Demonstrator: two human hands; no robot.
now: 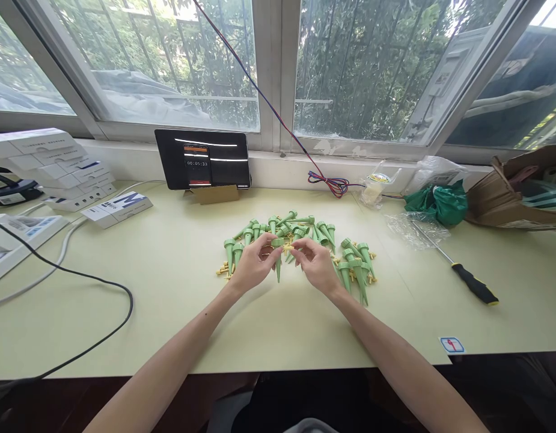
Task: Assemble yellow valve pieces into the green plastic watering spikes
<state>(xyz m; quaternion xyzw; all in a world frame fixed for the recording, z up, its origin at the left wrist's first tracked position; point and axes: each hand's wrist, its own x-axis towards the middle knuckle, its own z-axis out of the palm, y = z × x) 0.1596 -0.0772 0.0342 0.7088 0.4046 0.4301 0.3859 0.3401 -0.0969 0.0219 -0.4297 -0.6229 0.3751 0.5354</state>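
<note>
Between the fingertips of my left hand is a green plant watering spike, cap up and pointed end down. My right hand pinches a small yellow T-shaped valve piece close beside the spike's cap. I cannot tell whether the two parts touch. Both hands are over the pale yellow table. Behind them and to either side lie several more green spikes, mixed with small yellow pieces.
A black tablet showing a timer leans on a cardboard stand. At left are white boxes, a power strip and a black cable. At right lie a screwdriver, a green bag and a cardboard box.
</note>
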